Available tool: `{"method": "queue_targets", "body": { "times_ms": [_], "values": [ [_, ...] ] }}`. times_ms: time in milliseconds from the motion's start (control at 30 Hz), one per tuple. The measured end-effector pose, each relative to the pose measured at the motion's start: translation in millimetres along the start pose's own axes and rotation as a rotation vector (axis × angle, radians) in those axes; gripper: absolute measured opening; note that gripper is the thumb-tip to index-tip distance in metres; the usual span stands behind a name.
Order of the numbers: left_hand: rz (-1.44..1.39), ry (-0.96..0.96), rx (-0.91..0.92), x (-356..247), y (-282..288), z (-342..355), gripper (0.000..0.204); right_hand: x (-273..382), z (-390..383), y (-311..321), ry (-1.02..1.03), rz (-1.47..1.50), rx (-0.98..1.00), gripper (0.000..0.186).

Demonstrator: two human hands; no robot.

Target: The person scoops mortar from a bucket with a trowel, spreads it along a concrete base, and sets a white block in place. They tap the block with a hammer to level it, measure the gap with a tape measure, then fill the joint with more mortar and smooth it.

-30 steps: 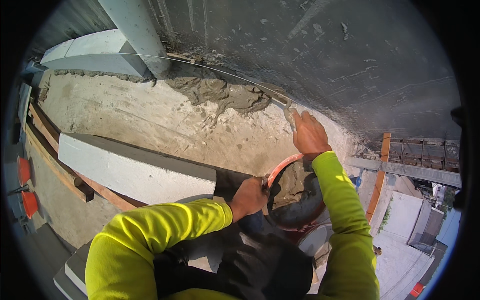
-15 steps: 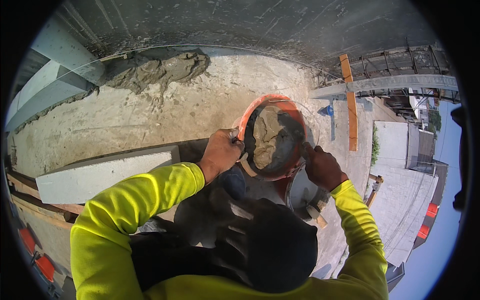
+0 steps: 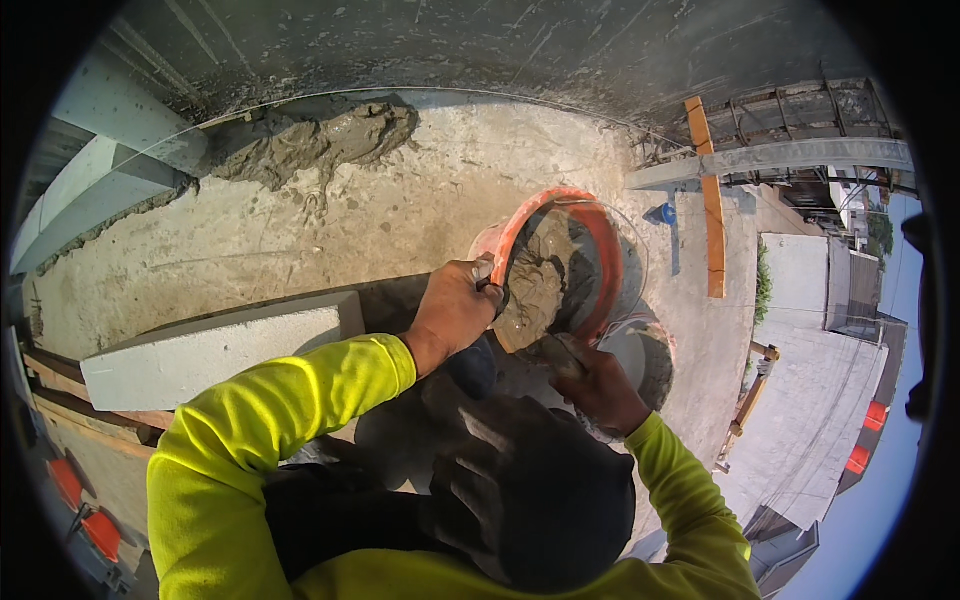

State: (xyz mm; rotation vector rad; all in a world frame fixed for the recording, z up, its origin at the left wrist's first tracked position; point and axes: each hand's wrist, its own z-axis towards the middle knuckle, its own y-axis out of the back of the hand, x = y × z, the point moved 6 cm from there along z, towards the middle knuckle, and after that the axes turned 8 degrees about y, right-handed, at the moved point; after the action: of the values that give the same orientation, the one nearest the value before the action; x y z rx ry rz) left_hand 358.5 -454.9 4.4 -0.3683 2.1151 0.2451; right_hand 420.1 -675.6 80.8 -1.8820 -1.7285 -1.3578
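The left hand has its fingers bent firmly round the left rim of the orange bucket, which stands before the person with wet grey mortar inside. The right hand is curled around a grey tool at the bucket's near edge; I cannot tell the tool's full shape. On the left side, the end of a pale block is near the left forearm. On the right, a second bucket is just beside the first. Beyond them, a wide strip of rough concrete floor gives room up to the dark wall. Along its foot lies a mortar heap, and farther right an orange-brown plank crosses a grey beam.
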Motion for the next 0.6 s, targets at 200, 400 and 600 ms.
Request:
{"method": "queue_targets", "body": {
  "times_ms": [200, 400, 600],
  "values": [
    [-0.142, 0.119, 0.139, 4.6, 6.8, -1.1, 0.018, 0.7, -9.6, 1.8, -0.129, 0.411, -0.037, 0.058],
    [-0.155, 0.221, 0.146, 19.1, 20.0, -6.5, 0.025, 19.2, -18.2, 23.4, -0.092, 0.46, -0.046, 0.057],
    [-0.091, 0.154, 0.035, 31.7, 24.8, -9.1, 0.015, 51.3, 31.0, 73.4, -0.05, 0.315, -0.042, 0.056]
  ]
}}
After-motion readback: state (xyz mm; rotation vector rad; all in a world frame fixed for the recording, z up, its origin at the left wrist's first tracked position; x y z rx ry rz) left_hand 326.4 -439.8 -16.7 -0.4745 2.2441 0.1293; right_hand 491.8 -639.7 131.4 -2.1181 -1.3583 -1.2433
